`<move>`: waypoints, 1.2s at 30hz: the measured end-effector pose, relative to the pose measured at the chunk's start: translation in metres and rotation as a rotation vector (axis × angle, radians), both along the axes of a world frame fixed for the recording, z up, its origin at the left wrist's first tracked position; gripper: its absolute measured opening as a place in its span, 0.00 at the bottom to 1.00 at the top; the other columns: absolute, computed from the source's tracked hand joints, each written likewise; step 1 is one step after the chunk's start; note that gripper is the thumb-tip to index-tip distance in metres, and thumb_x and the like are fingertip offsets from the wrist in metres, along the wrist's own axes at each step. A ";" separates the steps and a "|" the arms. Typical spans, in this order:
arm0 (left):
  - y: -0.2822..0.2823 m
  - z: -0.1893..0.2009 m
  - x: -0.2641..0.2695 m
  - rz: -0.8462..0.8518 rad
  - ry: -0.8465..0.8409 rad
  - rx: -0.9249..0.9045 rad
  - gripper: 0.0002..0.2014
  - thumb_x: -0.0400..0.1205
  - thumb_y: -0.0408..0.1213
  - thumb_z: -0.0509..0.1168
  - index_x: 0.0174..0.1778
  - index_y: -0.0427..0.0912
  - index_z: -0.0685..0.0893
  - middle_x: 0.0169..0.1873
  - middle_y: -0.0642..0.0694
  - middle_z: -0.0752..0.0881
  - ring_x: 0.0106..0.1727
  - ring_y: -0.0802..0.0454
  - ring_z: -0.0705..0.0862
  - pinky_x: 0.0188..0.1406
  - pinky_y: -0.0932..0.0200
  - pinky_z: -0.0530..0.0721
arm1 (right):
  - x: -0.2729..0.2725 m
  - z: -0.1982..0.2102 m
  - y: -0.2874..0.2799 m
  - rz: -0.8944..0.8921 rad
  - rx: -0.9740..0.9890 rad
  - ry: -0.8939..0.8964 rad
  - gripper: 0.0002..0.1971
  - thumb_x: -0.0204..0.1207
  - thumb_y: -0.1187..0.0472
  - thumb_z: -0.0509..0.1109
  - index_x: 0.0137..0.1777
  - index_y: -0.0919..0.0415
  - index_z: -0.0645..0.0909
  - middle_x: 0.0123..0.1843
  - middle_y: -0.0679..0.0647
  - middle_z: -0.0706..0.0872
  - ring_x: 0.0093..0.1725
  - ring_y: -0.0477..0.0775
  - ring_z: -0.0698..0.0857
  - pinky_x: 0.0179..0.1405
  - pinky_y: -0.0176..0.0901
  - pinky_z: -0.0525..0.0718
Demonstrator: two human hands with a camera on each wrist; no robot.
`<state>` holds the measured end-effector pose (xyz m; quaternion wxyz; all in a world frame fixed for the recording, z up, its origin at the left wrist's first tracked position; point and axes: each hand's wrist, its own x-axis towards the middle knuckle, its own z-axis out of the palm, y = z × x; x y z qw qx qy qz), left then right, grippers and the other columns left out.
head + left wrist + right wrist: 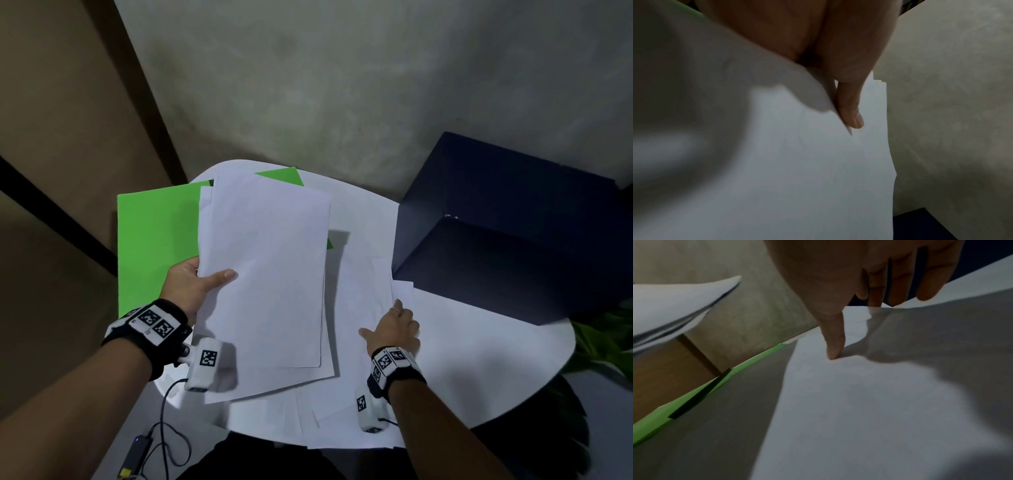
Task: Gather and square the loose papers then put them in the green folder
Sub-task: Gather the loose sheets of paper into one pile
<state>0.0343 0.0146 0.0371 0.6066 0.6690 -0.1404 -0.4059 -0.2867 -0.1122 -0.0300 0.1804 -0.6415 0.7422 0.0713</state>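
Observation:
My left hand (205,279) grips a stack of white papers (267,267) by its left edge, thumb (851,112) on top and fingers hidden beneath. The stack (807,162) hangs tilted above the table, its sheets unevenly aligned. Under and left of it the green folder (154,246) lies open and flat. My right hand (394,329) rests on loose papers (363,298) spread over the table. Its thumb tip (833,353) presses a sheet (859,402), and its straight fingers (900,285) reach the sheet's far edge. More sheets overhang the table's near edge.
The round white table (496,359) carries everything. A dark blue box (496,222) stands at the right rear, close to my right hand. Green plant leaves (603,342) show beyond the right rim. Cables (164,428) hang at the lower left.

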 end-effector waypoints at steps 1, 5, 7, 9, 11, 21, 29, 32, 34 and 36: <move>0.001 -0.001 -0.001 0.007 0.013 0.002 0.18 0.69 0.22 0.77 0.55 0.29 0.87 0.42 0.41 0.93 0.34 0.48 0.91 0.36 0.57 0.91 | 0.000 -0.002 0.001 -0.013 0.020 -0.032 0.55 0.68 0.43 0.80 0.86 0.61 0.50 0.79 0.58 0.67 0.78 0.63 0.68 0.71 0.62 0.77; 0.009 -0.007 -0.003 0.028 0.044 0.039 0.18 0.69 0.22 0.77 0.55 0.29 0.87 0.38 0.41 0.93 0.32 0.47 0.90 0.32 0.57 0.89 | 0.001 -0.002 -0.002 -0.147 0.133 -0.076 0.53 0.62 0.39 0.83 0.81 0.61 0.60 0.77 0.59 0.72 0.77 0.66 0.69 0.73 0.67 0.72; 0.011 -0.011 -0.003 0.024 0.045 0.062 0.18 0.69 0.22 0.77 0.54 0.29 0.86 0.40 0.39 0.92 0.31 0.48 0.90 0.30 0.59 0.88 | -0.002 0.002 -0.006 -0.143 0.172 -0.048 0.45 0.59 0.38 0.83 0.72 0.57 0.71 0.69 0.56 0.81 0.73 0.64 0.72 0.70 0.66 0.70; 0.014 -0.014 -0.004 0.024 0.040 0.084 0.18 0.69 0.23 0.78 0.54 0.30 0.86 0.43 0.36 0.91 0.31 0.49 0.90 0.29 0.60 0.87 | -0.006 0.006 -0.010 -0.139 0.215 -0.081 0.38 0.59 0.39 0.83 0.67 0.54 0.75 0.64 0.54 0.84 0.71 0.63 0.72 0.68 0.62 0.71; 0.017 -0.018 -0.005 0.021 0.018 0.118 0.16 0.70 0.23 0.77 0.54 0.31 0.86 0.43 0.36 0.91 0.28 0.52 0.89 0.27 0.62 0.87 | -0.007 0.008 -0.011 -0.143 0.225 -0.121 0.41 0.60 0.42 0.84 0.71 0.58 0.74 0.69 0.56 0.82 0.73 0.64 0.74 0.68 0.60 0.76; 0.034 -0.064 0.005 -0.182 -0.435 0.514 0.15 0.74 0.31 0.76 0.55 0.35 0.85 0.48 0.37 0.90 0.48 0.40 0.89 0.52 0.49 0.85 | -0.002 0.022 0.006 -0.181 0.171 -0.373 0.32 0.72 0.61 0.79 0.75 0.65 0.73 0.69 0.63 0.83 0.66 0.65 0.84 0.60 0.49 0.83; 0.026 -0.063 0.007 -0.183 -0.413 0.492 0.13 0.76 0.27 0.74 0.56 0.34 0.85 0.50 0.38 0.90 0.50 0.42 0.88 0.58 0.48 0.84 | -0.011 0.146 -0.024 -0.009 -0.342 -0.606 0.08 0.72 0.64 0.78 0.51 0.57 0.87 0.42 0.52 0.90 0.43 0.57 0.88 0.46 0.42 0.83; 0.020 -0.065 0.000 -0.208 -0.386 0.472 0.13 0.75 0.27 0.74 0.56 0.34 0.85 0.49 0.37 0.90 0.51 0.40 0.89 0.59 0.44 0.85 | -0.012 0.199 -0.030 -0.033 -0.476 -0.809 0.07 0.70 0.64 0.79 0.46 0.55 0.87 0.38 0.48 0.90 0.36 0.50 0.88 0.40 0.39 0.83; 0.016 -0.063 -0.008 -0.228 -0.405 0.483 0.13 0.75 0.28 0.75 0.55 0.33 0.84 0.49 0.38 0.90 0.51 0.40 0.88 0.58 0.47 0.84 | -0.015 0.219 -0.032 -0.049 -0.500 -0.925 0.06 0.70 0.65 0.79 0.44 0.55 0.87 0.38 0.47 0.90 0.34 0.44 0.88 0.38 0.37 0.85; 0.015 -0.063 -0.011 -0.246 -0.408 0.501 0.13 0.76 0.30 0.74 0.55 0.34 0.84 0.48 0.38 0.90 0.49 0.42 0.87 0.57 0.50 0.84 | -0.016 0.229 -0.034 -0.068 -0.478 -1.028 0.08 0.71 0.67 0.79 0.41 0.52 0.86 0.37 0.45 0.91 0.34 0.40 0.88 0.38 0.35 0.87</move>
